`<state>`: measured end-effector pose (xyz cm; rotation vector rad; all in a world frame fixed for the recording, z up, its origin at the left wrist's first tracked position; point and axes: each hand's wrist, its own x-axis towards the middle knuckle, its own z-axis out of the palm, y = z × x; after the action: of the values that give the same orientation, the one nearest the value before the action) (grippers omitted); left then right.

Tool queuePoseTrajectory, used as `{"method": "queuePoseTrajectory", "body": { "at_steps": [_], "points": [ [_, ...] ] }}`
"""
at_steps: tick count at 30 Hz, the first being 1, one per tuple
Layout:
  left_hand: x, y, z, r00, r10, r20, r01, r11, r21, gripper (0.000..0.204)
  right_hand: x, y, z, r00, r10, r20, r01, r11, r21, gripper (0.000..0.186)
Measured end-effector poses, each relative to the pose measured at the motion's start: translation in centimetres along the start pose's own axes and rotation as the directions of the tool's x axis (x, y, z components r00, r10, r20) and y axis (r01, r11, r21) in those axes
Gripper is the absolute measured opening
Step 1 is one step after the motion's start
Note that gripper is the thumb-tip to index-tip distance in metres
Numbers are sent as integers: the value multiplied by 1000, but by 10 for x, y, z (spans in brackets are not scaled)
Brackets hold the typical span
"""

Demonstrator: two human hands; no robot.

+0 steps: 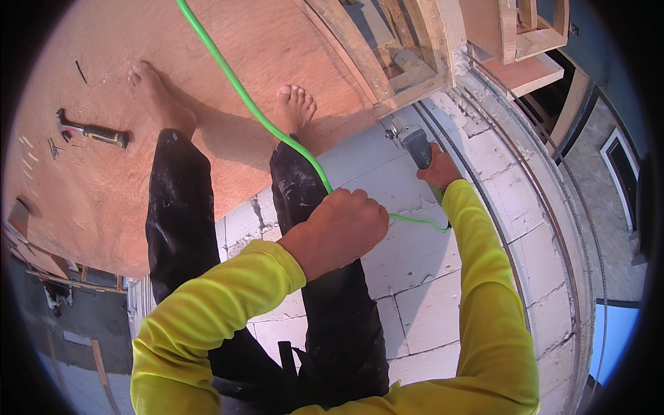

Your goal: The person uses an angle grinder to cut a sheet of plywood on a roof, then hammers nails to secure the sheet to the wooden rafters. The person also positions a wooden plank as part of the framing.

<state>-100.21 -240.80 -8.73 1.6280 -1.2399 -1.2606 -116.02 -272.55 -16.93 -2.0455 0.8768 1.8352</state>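
My left hand [339, 232] is closed around a bright green cable [241, 90], which runs from the top left over my right leg and continues thinner toward a power tool. My right hand [436, 168] grips that tool [417, 146], a grey-and-green angle grinder, with its metal head and disc beside a dark steel bar that lies along the pale block surface [415, 304]. Above the head is the edge of an orange plywood sheet [97, 200], where my two bare feet [294, 107] stand.
A hammer [93, 130] and several nails lie on the plywood at left. A timber frame [415, 79] stands at the top. Long rebar rods [526, 173] run along the block edge at right, beside a drop to a lower level. Another lower area [66, 332] shows at bottom left.
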Motion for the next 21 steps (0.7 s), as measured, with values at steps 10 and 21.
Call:
{"method": "queuePoseTrajectory", "body": {
  "at_steps": [10,21],
  "points": [
    [-88,54,-78,920,-359,156,338,930,148,29,-149,-62,-7,997,26,-78,23,825,565,80],
    [-144,161,-152,821,-537,194,570,772,-280,72,-331,-194,-52,963,-112,-244,231,-116,966,50]
  ]
}}
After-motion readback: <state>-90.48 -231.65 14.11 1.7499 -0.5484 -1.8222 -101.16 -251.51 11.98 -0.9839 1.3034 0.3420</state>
